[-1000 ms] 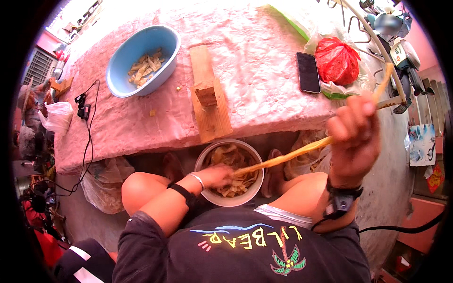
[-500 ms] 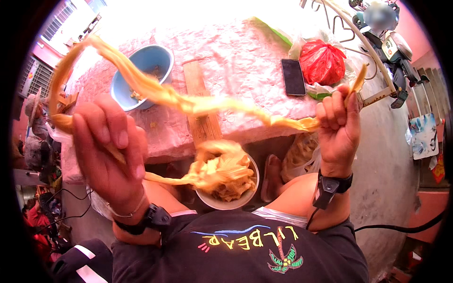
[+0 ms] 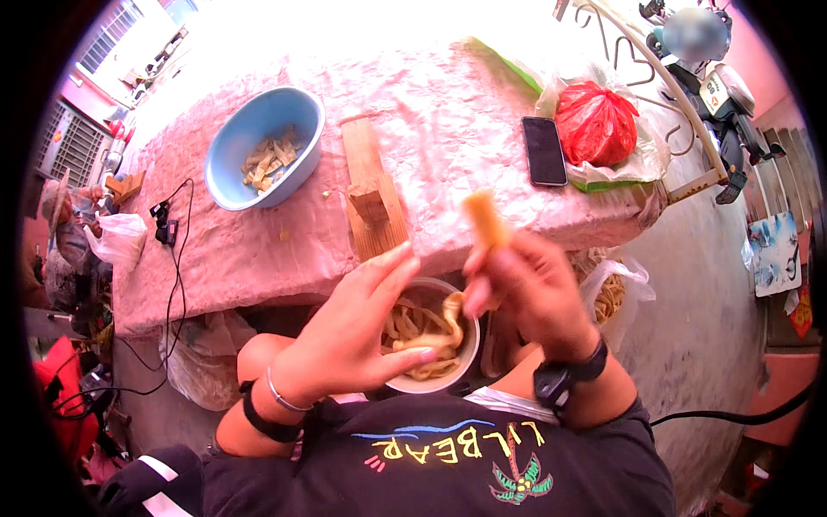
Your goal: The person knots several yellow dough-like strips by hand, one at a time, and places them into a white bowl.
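My right hand (image 3: pixel 536 297) is closed round a long, soft, yellow-tan strip (image 3: pixel 488 220). One end sticks up above the fist, blurred by motion; below, the strip seems to trail into a pale bowl (image 3: pixel 473 353) between my knees. More tan strips (image 3: pixel 422 332) lie coiled inside that bowl. My left hand (image 3: pixel 349 327) is stretched flat over the bowl's left side, fingers out and thumb apart, holding nothing. Beyond the hands, a wooden board (image 3: pixel 360 151) with a raised block (image 3: pixel 369 203) lies on the pink-covered table (image 3: pixel 448 155).
A blue basin (image 3: pixel 226 159) on the table holds short pale pieces (image 3: pixel 271 162). At the right lie a phone (image 3: pixel 544 151) and a red plastic bag (image 3: pixel 594 125). Black cable (image 3: pixel 179 284) hangs over the left edge. An open bag of strips (image 3: pixel 610 297) stands beside my right knee.
Both hands have come down and inward from either side to the bowl. My left hand has let go of the strip and opened; the length stretched between the hands is gone from the air.
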Demonstrator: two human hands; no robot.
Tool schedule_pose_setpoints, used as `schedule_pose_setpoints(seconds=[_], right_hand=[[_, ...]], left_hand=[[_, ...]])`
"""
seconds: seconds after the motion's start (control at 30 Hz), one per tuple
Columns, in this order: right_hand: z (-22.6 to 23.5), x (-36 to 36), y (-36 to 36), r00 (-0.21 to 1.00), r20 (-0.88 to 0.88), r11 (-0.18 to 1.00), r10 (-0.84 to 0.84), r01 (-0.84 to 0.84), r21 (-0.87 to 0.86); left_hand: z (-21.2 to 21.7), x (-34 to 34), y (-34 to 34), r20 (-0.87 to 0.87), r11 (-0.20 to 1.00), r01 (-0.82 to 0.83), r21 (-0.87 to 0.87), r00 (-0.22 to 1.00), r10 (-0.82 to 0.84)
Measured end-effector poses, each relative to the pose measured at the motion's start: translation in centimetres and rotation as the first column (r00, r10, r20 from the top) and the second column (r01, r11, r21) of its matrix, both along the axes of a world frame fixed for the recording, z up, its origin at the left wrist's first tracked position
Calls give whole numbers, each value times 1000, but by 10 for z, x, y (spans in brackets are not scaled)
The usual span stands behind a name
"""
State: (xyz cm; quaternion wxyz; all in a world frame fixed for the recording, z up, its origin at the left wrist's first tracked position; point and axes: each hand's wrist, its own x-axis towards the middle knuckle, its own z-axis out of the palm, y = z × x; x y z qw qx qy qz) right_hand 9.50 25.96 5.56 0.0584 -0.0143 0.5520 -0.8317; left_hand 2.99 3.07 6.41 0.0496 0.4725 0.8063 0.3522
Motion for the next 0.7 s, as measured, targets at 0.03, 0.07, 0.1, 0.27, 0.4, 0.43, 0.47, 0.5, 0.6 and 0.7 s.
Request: schedule_pose_setpoints(seconds=[0.03, 0.07, 0.1, 0.27, 0.4, 0.43, 0.47, 0.5, 0.6, 0.7], right_hand=[[-1, 0, -12, 998, 20, 998, 56, -55, -32], [-3, 1, -23, 992, 46, 992, 113, -111, -62], [-10, 0, -28, 988, 28, 982, 153, -149, -119], [-19, -23, 0, 972, 211, 993, 100, -111, 39], [-40, -29, -18, 778, 212, 513, 591, -566, 646], [-62, -21, -33, 699, 151, 487, 699, -620, 615], [-78, -9, -46, 613, 83, 457, 786, -666, 589], [-79, -3, -58, 632, 27, 517, 774, -656, 550], [-82, -11, -69, 682, 123, 610, 721, -709, 355], [-73, -30, -49, 713, 289, 673, 639, -700, 239]], left_hand=[[-3, -1, 8, 257, 995, 51, 88, 964, -72], [-12, 3, 11, 510, 987, 117, 109, 846, -157], [-20, 4, 14, 719, 982, 146, 117, 670, -185], [-49, -10, 5, 693, 983, 40, 177, 705, -153], [-49, -22, 4, 396, 981, -42, 188, 918, -37], [-52, -24, 9, 206, 978, 79, 191, 971, -119], [-49, -21, 14, 320, 978, 178, 109, 925, -204], [-51, -23, 16, 378, 967, 248, 54, 891, -250], [-55, -36, 10, 269, 938, 131, 321, 937, -223], [-41, -46, -17, 185, 992, 57, 113, 980, -77]])
